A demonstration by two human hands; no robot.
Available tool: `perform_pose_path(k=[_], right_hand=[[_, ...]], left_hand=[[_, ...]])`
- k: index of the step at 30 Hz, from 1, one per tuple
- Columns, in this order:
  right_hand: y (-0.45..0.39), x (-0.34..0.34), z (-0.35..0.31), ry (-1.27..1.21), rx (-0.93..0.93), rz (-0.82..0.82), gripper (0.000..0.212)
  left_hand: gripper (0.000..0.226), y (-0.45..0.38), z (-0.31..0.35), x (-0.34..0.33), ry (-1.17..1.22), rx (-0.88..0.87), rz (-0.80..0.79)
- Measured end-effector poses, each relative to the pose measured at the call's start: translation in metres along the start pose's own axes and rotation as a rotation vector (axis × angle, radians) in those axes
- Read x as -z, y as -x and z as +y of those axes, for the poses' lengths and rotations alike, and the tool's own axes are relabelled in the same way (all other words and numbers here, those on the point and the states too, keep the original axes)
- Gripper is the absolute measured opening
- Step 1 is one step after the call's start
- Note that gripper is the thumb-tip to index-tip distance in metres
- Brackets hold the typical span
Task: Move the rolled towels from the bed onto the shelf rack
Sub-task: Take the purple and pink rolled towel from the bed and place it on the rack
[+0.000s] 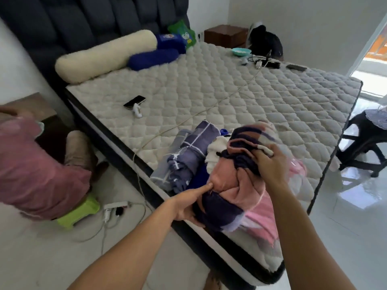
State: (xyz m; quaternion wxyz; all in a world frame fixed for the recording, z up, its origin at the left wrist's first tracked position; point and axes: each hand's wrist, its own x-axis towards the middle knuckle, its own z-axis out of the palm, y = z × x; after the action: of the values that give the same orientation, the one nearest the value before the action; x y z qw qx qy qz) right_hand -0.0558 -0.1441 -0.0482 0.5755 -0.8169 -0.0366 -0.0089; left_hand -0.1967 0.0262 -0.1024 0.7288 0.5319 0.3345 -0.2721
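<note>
A rolled towel [234, 185] in pink, navy and white patches is lifted just above the near corner of the bed [209, 97]. My left hand [188, 206] cups its lower left end from below, thumb pressed into the fabric. My right hand [272, 164] grips its upper right side. Behind it on the mattress lie a grey-purple checked roll [188, 155], a blue roll [199, 178] and a white one [217, 151], packed close together. A pink striped cloth [263, 222] lies under the held roll. No shelf rack is in view.
A phone [134, 102] and a cable lie mid-mattress; bolsters [104, 55] rest at the headboard. A person in pink [37, 170] crouches on a green stool [77, 214] at the left, beside a power strip [115, 206] on the floor. A black stool [364, 141] stands at right.
</note>
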Motion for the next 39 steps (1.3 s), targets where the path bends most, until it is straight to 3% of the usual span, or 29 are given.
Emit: perform_pose_path(k=[3,13,24,28,32,39], right_hand=[[0.038,-0.034,-0.04,-0.006,0.125,-0.165,0.013],[0.238,-0.195,-0.163,-0.047,0.524,-0.781,0.018],[0.542,-0.316,-0.265,-0.199,0.982,-1.472,0.021],[0.632,-0.353,-0.287,-0.268,1.135,-1.642,0.026],[0.719,-0.402,-0.319,-0.301,1.249,-1.815,0.017],[0.848,-0.462,-0.374,-0.399,1.443,-1.964,0.012]], left_hand=[[0.04,0.054,-0.03,0.034,0.129,-0.114,0.128],[0.06,0.252,-0.183,0.144,0.666,-0.363,0.662],[0.039,0.415,-0.392,0.203,1.163,-0.563,1.223],[0.051,0.454,-0.443,0.232,1.296,-0.642,1.333],[0.057,0.494,-0.476,0.275,1.481,-0.718,1.479],[0.042,0.543,-0.5,0.329,1.705,-0.779,1.644]])
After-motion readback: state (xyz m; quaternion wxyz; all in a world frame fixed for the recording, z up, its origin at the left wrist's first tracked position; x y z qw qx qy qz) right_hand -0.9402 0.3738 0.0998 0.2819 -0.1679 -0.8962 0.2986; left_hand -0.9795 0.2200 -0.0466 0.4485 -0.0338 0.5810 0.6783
